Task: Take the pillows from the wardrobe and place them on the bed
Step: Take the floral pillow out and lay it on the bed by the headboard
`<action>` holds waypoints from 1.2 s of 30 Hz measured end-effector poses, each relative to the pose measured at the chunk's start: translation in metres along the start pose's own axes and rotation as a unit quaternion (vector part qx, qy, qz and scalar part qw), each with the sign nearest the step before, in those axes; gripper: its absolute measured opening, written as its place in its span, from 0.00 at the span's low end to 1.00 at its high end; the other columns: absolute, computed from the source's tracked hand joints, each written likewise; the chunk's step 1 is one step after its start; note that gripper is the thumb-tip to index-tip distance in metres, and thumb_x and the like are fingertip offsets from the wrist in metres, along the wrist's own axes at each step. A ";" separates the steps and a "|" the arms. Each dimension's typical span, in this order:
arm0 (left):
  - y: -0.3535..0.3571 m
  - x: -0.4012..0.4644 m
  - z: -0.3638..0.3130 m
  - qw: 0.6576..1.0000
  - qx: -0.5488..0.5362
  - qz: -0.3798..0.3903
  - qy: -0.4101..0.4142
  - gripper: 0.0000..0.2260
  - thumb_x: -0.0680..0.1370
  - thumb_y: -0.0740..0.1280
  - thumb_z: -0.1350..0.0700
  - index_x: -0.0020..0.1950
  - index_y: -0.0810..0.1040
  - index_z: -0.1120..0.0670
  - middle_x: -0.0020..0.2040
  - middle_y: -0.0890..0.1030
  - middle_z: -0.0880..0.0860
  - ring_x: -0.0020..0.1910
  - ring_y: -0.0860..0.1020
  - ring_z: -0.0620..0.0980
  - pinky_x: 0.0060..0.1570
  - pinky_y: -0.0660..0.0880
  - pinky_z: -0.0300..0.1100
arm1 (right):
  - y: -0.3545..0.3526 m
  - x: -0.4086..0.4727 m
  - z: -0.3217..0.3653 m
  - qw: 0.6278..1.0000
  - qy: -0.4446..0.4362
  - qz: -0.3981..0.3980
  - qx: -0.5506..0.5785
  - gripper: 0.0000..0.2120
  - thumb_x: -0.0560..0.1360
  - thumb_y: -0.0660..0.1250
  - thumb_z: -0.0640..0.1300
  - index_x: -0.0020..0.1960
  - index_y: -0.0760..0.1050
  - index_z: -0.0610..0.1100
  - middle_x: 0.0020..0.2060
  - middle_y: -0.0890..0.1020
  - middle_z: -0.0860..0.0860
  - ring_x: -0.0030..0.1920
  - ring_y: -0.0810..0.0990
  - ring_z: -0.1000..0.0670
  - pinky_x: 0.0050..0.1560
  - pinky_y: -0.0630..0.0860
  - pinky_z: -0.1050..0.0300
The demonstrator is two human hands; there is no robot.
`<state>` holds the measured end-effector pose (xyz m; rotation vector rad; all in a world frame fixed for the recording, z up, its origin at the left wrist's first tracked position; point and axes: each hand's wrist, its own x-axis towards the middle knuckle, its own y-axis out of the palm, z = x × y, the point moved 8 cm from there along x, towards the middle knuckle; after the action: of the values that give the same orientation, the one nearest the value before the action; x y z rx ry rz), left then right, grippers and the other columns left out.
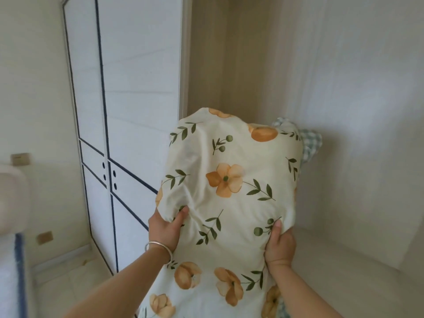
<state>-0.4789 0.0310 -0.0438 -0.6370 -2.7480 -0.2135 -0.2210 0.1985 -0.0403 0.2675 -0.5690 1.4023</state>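
A cream pillow (229, 175) printed with orange flowers and green leaves stands upright in front of me, at the open wardrobe (229, 65). My left hand (166, 228) grips its lower left edge, thumb on the front. My right hand (280, 244) grips its lower right edge, thumb up on the fabric. Behind the pillow's upper right corner a green-and-white checked pillow (311, 143) shows, mostly hidden. The bed is not clearly in view.
Shut white wardrobe doors (128, 134) with dark blue trim stand to the left. The wardrobe's pale shelf (344, 260) and inner wall lie to the right. A white, blue-edged piece of furniture (13, 249) sits at the far left above a tiled floor.
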 end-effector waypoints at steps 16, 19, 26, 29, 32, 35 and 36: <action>-0.237 -0.004 0.005 0.974 0.027 -0.223 -0.005 0.20 0.69 0.72 0.47 0.58 0.77 0.55 0.49 0.80 0.51 0.49 0.78 0.52 0.49 0.72 0.44 | 0.155 -0.110 0.109 0.980 -0.099 0.171 0.033 0.47 0.63 0.40 0.66 0.49 0.75 0.26 0.44 0.80 0.29 0.46 0.79 0.32 0.42 0.69 0.51; -0.283 -0.007 0.015 0.962 0.043 -0.270 -0.009 0.23 0.66 0.69 0.43 0.59 0.77 0.51 0.49 0.81 0.48 0.49 0.78 0.50 0.50 0.72 0.44 | 0.202 -0.135 0.125 0.967 -0.115 0.225 0.042 0.47 0.64 0.40 0.67 0.48 0.76 0.27 0.43 0.81 0.30 0.45 0.80 0.33 0.42 0.70 0.51; -0.366 -0.010 0.045 0.920 0.083 -0.380 -0.043 0.25 0.67 0.68 0.43 0.61 0.76 0.53 0.49 0.79 0.51 0.49 0.76 0.53 0.50 0.71 0.45 | 0.315 -0.191 0.148 0.922 -0.120 0.357 0.090 0.44 0.63 0.39 0.71 0.41 0.75 0.35 0.30 0.76 0.43 0.34 0.73 0.44 0.31 0.64 0.58; -0.393 0.002 0.069 0.903 0.096 -0.413 -0.065 0.25 0.68 0.70 0.43 0.61 0.76 0.54 0.50 0.80 0.53 0.50 0.77 0.54 0.49 0.72 0.45 | 0.370 -0.210 0.146 0.902 -0.113 0.404 0.103 0.47 0.65 0.40 0.73 0.53 0.76 0.35 0.41 0.81 0.37 0.42 0.79 0.38 0.42 0.72 0.54; -0.413 0.024 0.094 0.889 0.114 -0.437 -0.081 0.27 0.67 0.69 0.42 0.62 0.76 0.53 0.49 0.80 0.51 0.49 0.78 0.53 0.49 0.73 0.45 | 0.432 -0.223 0.140 0.881 -0.101 0.452 0.100 0.47 0.63 0.40 0.71 0.55 0.76 0.35 0.44 0.82 0.37 0.46 0.79 0.37 0.43 0.71 0.53; -0.428 0.051 0.119 0.870 0.125 -0.466 -0.102 0.28 0.65 0.68 0.41 0.60 0.77 0.53 0.47 0.81 0.50 0.48 0.79 0.53 0.49 0.74 0.47 | 0.492 -0.230 0.135 0.862 -0.093 0.490 0.089 0.48 0.62 0.39 0.72 0.55 0.76 0.36 0.44 0.82 0.38 0.46 0.79 0.38 0.43 0.71 0.53; -0.432 0.060 0.126 0.863 0.130 -0.476 -0.109 0.27 0.65 0.68 0.41 0.60 0.77 0.53 0.46 0.80 0.50 0.48 0.79 0.53 0.49 0.74 0.47 | 0.512 -0.233 0.133 0.856 -0.091 0.503 0.083 0.48 0.62 0.39 0.72 0.54 0.76 0.36 0.44 0.82 0.38 0.46 0.79 0.38 0.44 0.73 0.53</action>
<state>-0.7584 -0.3024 -0.1742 0.8558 -2.9746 0.0315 -0.7635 0.0193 -0.1283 0.2466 -0.7943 2.4737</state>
